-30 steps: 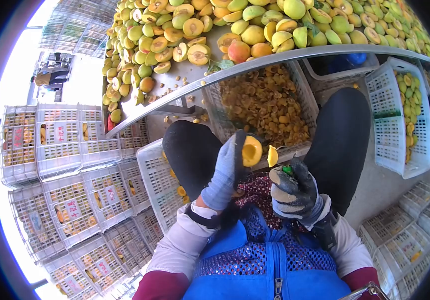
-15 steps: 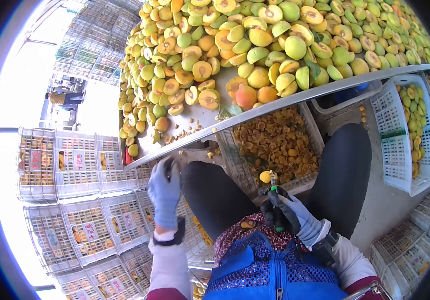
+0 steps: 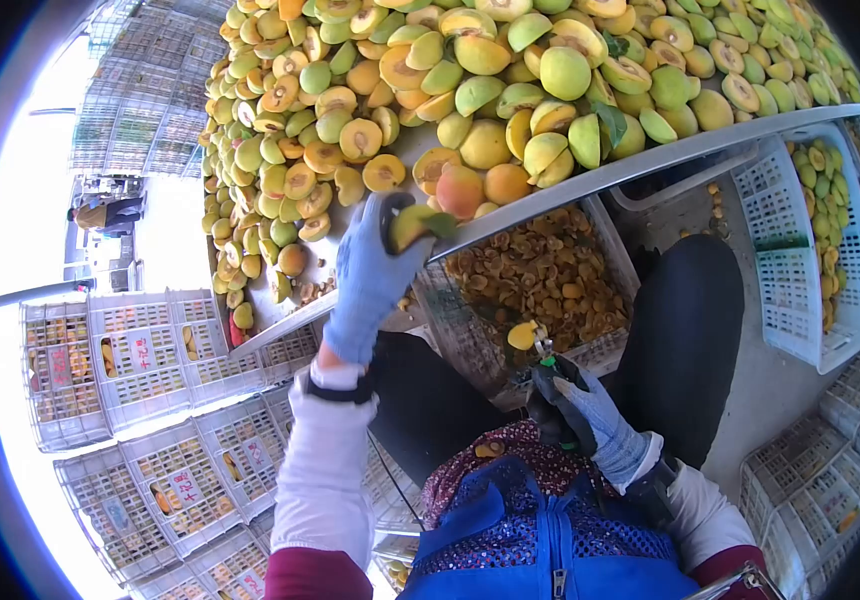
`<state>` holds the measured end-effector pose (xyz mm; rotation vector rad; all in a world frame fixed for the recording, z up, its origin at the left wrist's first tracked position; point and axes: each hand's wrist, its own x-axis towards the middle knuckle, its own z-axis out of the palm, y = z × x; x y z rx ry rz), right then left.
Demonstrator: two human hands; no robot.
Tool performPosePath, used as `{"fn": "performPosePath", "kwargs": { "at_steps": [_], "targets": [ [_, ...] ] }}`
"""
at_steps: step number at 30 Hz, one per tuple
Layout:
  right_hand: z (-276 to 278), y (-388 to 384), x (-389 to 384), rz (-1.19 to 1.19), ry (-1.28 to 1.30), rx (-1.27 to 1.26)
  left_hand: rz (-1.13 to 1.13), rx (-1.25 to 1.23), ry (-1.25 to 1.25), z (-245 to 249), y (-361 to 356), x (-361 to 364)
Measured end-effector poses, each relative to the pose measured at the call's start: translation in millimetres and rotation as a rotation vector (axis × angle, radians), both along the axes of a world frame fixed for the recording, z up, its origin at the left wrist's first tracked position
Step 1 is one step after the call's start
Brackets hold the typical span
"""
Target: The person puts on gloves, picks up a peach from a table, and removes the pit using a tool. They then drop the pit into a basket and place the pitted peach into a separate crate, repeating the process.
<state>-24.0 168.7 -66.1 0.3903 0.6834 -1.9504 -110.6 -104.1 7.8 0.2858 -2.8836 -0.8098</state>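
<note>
My left hand [image 3: 378,262], in a blue-grey glove with dark fingertips, is closed around a green-yellow apricot half [image 3: 411,226] at the metal edge of the sorting table. A green leaf [image 3: 441,224] sticks out beside that fruit. Over my lap, my right hand [image 3: 598,412], gloved alike, grips a black pliers-like hand tool [image 3: 548,376] with green parts and metal jaws. A small yellow piece of fruit [image 3: 523,335] sits at the jaws. Halved apricots [image 3: 360,139] are heaped across the table, some with the stone showing.
Below the table edge [image 3: 640,178] stands a crate of brown-orange fruit scraps [image 3: 540,275], between my knees. A white crate [image 3: 785,250] of green-yellow fruit is at right. Filled crates [image 3: 140,350] are stacked at left. A person [image 3: 108,214] is in the far left background.
My left hand has moved up and right to the table edge and now holds an apricot half. The right hand keeps the tool, with the yellow piece slightly higher. The view has shifted slightly.
</note>
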Motion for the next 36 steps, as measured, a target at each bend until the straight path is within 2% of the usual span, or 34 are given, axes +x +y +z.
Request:
{"fn": "performPosePath", "kwargs": {
  "at_steps": [2,3,4,5,7,10,13,16,19,22,24,25,26,27,29,32,35,36],
  "targets": [
    [6,0,2,-0.063,0.006,-0.155,0.031,0.526,-0.079,13,30,35],
    [16,-2,-6,-0.06,0.02,-0.225,-0.002,0.684,-0.068,11,42,53],
    [19,-8,-13,-0.05,0.072,-0.179,0.025,0.775,-0.086,17,58,65],
    [22,-15,-20,-0.04,0.122,-0.132,0.053,0.779,-0.133,20,73,75],
    [22,-30,-29,-0.002,0.292,0.193,0.118,0.74,-0.114,10,85,94],
    [29,-27,-21,-0.058,0.534,0.34,0.278,0.779,-0.079,2,93,114],
    [29,-26,-12,-0.037,0.846,0.465,0.253,0.68,0.035,-6,104,125],
    [48,-23,-7,0.113,1.115,0.659,0.227,0.443,0.111,-9,112,132],
    [51,-22,0,0.147,1.364,0.791,0.121,0.196,0.178,-8,116,140],
    [53,-19,4,0.095,1.47,0.573,0.204,0.424,0.075,-17,114,148],
    [55,-19,22,-0.086,1.095,0.428,0.349,0.672,0.018,-20,114,152],
    [58,-21,27,-0.167,0.905,0.352,0.388,0.74,0.091,-22,110,154],
    [61,-5,13,0.041,0.681,0.334,0.445,0.873,0.102,-23,105,157],
    [45,-4,5,0.123,0.701,0.417,0.498,1.006,0.115,-22,100,159],
    [29,1,9,0.26,1.157,0.717,0.46,1.007,0.127,-15,98,162],
    [57,-1,23,0.215,1.29,0.549,0.4,0.944,0.123,-14,106,169],
    [62,-3,30,0.329,1.619,0.663,0.369,1.002,0.156,-10,117,172],
    [61,-4,33,0.285,1.661,0.737,0.394,1.055,0.159,-10,119,173]
  ]
}}
